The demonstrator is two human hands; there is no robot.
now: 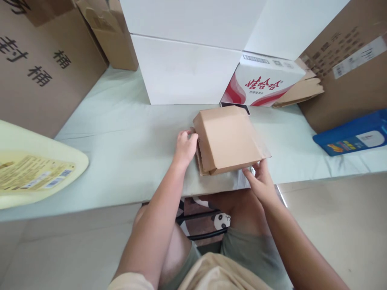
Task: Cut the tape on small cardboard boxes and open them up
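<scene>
Cardboard box [231,139]: held at the clock's centre, near the front edge of the cloth-covered surface [121,161].
Left hand [186,148]: seen at 9 o'clock; the box's left edge is pinched in its grip.
Right hand [261,179]: set between 4 and 5 o'clock, at the near corner; how firmly its grip is closed cannot be told, its fingers being partly hidden.
Left edge: could be creased or torn if squeezed too hard.
Near corner: could be dropped if support there is lost.
Dark flat object [248,109]: partly covered at 12 o'clock; could be bumped if the box is pushed back.
Red-and-white carton [263,82]: placed at 1 o'clock.
Blue pack [350,135]: placed at 3 o'clock, well apart.
</scene>
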